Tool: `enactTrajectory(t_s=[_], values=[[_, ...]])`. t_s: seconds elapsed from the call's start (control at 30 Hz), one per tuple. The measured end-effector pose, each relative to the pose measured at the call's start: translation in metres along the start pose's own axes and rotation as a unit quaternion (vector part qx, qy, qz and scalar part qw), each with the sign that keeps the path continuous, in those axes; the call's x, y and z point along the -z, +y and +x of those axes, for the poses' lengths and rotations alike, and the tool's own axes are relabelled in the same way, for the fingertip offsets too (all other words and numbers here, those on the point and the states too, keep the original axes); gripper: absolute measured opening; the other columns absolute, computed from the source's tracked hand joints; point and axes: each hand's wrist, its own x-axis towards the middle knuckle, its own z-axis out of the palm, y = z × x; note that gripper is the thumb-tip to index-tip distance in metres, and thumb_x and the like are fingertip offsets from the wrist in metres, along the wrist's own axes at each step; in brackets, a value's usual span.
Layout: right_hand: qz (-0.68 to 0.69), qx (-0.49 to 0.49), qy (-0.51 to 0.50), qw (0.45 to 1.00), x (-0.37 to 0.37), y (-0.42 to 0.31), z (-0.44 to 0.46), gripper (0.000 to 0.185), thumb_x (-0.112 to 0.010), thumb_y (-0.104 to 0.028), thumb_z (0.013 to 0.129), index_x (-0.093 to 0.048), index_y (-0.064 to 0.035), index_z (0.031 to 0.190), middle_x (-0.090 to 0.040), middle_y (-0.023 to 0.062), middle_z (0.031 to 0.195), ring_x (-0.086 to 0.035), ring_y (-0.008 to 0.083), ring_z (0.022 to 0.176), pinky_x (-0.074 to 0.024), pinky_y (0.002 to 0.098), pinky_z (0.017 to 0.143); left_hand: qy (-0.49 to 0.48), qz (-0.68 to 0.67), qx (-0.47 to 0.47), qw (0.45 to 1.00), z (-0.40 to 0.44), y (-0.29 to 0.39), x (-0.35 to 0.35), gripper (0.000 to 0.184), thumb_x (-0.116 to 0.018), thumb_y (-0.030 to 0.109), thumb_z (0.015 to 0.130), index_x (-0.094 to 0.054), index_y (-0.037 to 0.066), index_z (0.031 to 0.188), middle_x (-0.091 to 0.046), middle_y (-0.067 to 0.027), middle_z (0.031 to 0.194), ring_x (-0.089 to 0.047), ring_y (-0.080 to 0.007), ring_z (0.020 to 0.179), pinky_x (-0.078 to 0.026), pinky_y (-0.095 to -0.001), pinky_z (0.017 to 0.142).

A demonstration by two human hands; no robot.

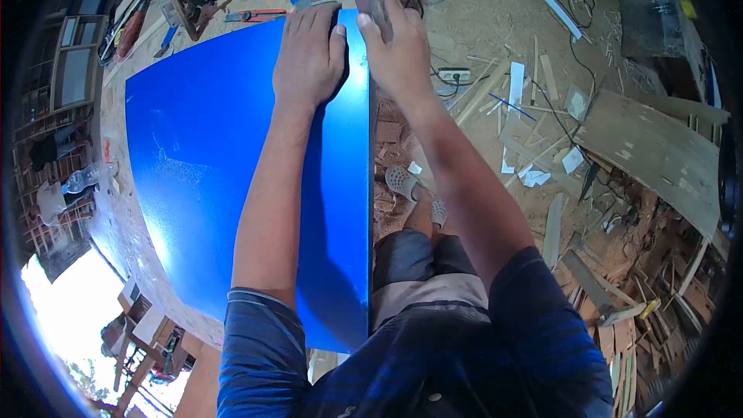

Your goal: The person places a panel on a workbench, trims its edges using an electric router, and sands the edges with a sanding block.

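Note:
A large glossy blue sheet panel (224, 139) lies on the workbench, with its straight edge along my right side. My left hand (313, 54) rests flat on the panel close to that edge, fingers stretched forward and together. Just beyond the panel's far right corner, my right hand (398, 46) grips a small sanding block (378, 4) with a brownish face, held upright beside the edge. The palm hides part of the block, and I cannot tell whether it touches the panel.
Red-handled pliers (255, 15), a screwdriver (133, 31) and other tools lie at the bench's far end. A power strip (454, 75), wood strips and white scraps litter the floor at right. A wooden board (650, 155) stands farther right. A plastic bottle (81, 179) is at left.

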Motion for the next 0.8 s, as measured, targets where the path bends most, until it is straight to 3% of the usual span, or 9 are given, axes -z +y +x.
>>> enactTrajectory(t_s=[0.23,0.33,0.47,0.67,0.8], values=[[0.087,0.044,0.028,0.995,0.006,0.002,-0.101,0.074,-0.07,-0.028,0.108,-0.043,-0.008,0.174,-0.063,0.0298,0.12,-0.065,0.0485,0.111,-0.0532,0.0531,0.098,0.008,-0.011,-0.015,1.0,0.002,-0.005,-0.001,0.039,-0.055,0.023,0.111,-0.066,0.004,0.143,-0.07,-0.0225,0.139,-0.061,-0.0437,0.135,-0.039,-0.0555,0.127],[0.065,-0.029,-0.008,0.997,0.007,-0.004,-0.045,0.075,-0.071,-0.028,0.108,-0.043,-0.0086,0.175,-0.063,0.0295,0.121,-0.065,0.0489,0.113,-0.0534,0.0534,0.099,-0.005,-0.011,-0.004,1.0,0.0,-0.005,-0.004,0.04,-0.055,0.026,0.112,-0.065,0.004,0.143,-0.07,-0.0214,0.139,-0.061,-0.0424,0.137,-0.035,-0.0587,0.132],[-0.01,0.006,0.02,1.0,-0.003,0.009,0.004,0.076,-0.072,-0.032,0.109,-0.042,-0.0083,0.175,-0.068,0.0256,0.119,-0.069,0.0403,0.105,-0.0562,0.0496,0.094,-0.004,-0.004,0.001,1.0,0.0,-0.003,-0.003,0.04,-0.054,0.026,0.112,-0.065,0.004,0.143,-0.07,-0.0214,0.139,-0.061,-0.0422,0.137,-0.036,-0.0582,0.132],[0.074,0.005,-0.001,0.997,0.011,-0.004,-0.08,0.075,-0.074,-0.033,0.106,-0.047,-0.0086,0.172,-0.065,0.0301,0.119,-0.066,0.0489,0.11,-0.0538,0.0555,0.097,0.005,-0.013,-0.018,1.0,0.004,-0.006,-0.001,0.039,-0.056,0.022,0.112,-0.065,0.002,0.144,-0.069,-0.0241,0.139,-0.061,-0.045,0.135,-0.04,-0.0543,0.126],[0.017,0.002,0.016,1.0,-0.003,0.005,-0.012,0.076,-0.073,-0.033,0.106,-0.046,-0.0091,0.173,-0.065,0.0302,0.117,-0.065,0.0496,0.107,-0.0537,0.056,0.096,-0.002,-0.008,-0.009,1.0,0.0,-0.007,-0.003,0.039,-0.055,0.025,0.111,-0.066,0.003,0.142,-0.07,-0.0208,0.139,-0.061,-0.0415,0.137,-0.036,-0.0573,0.131]])
